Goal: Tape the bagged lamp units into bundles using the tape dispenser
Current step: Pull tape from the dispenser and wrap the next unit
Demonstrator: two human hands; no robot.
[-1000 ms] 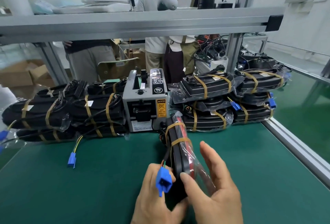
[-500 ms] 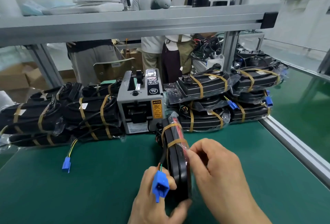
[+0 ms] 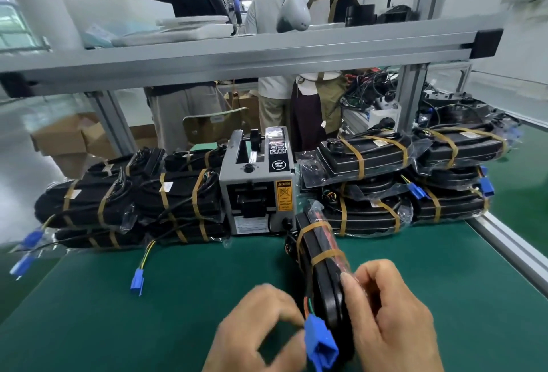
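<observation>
Lamp bundle (image 3: 319,242) held in the right grip (image 3: 388,321), left grip (image 3: 255,330) pinching its blue connector (image 3: 321,345).

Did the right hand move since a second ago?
Yes. The right hand swung left and curled onto the bundle standing before the tape dispenser, which stayed put.

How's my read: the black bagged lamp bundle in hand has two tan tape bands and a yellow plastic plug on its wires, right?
No: the plastic plug is blue, as the head view shows. The black bagged lamp bundle does have two tan tape bands.
</observation>
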